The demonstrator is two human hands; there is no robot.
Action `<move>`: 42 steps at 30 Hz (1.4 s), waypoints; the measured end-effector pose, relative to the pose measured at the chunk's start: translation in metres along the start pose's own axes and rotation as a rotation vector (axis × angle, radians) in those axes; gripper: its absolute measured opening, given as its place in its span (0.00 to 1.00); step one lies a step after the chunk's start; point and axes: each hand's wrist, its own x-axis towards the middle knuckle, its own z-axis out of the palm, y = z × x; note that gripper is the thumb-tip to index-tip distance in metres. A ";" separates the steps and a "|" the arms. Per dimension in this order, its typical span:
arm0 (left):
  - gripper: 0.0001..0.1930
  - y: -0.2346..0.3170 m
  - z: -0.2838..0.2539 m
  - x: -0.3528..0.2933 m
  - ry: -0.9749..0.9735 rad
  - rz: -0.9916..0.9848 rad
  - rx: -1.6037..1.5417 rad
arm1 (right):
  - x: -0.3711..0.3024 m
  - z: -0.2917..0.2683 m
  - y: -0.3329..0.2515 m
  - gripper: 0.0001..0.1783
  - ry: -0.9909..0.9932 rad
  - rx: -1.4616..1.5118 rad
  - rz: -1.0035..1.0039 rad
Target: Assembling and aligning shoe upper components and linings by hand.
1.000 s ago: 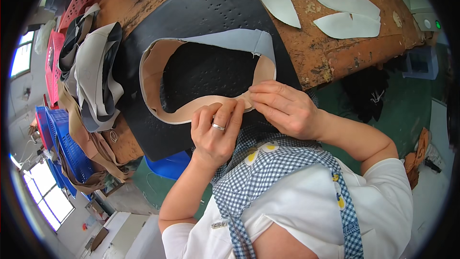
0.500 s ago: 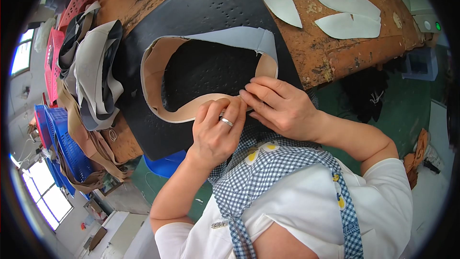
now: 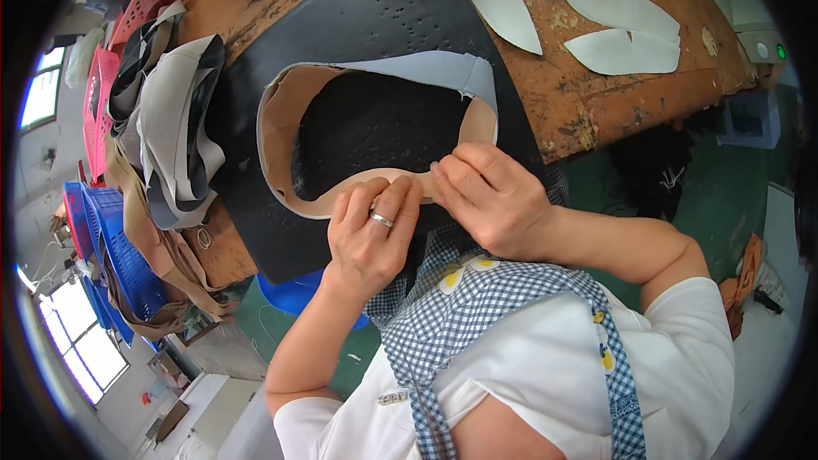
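A ring-shaped tan and grey leather piece (image 3: 285, 115) lies on a black rubber mat (image 3: 375, 25) on the wooden workbench (image 3: 596, 94). My left hand (image 3: 371, 234), wearing a ring, presses its fingertips on the near edge of the leather piece. Right beside it, my right hand (image 3: 490, 196) pinches the same near edge. The fingertips of both hands meet at the strip, hiding the spot beneath them.
A pile of grey and tan leather pieces (image 3: 170, 132) sits left of the mat. White cut shapes (image 3: 596, 21) lie at the bench's far right. Red (image 3: 98, 89) and blue (image 3: 115, 255) plastic baskets stand at the left. A blue tub (image 3: 294, 294) sits under the bench.
Both hands have shifted slightly along the near edge of the leather piece, staying pressed on it. The piece itself has hardly moved.
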 end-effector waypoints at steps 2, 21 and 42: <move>0.20 0.000 0.000 0.000 0.002 0.005 -0.010 | 0.002 0.001 -0.006 0.17 -0.005 0.021 -0.027; 0.13 -0.005 -0.017 0.006 -0.049 -0.266 -0.209 | 0.009 0.012 -0.011 0.15 -0.014 0.190 0.063; 0.16 -0.029 -0.021 -0.011 0.007 0.253 -0.004 | 0.010 0.015 -0.018 0.14 -0.002 0.076 0.070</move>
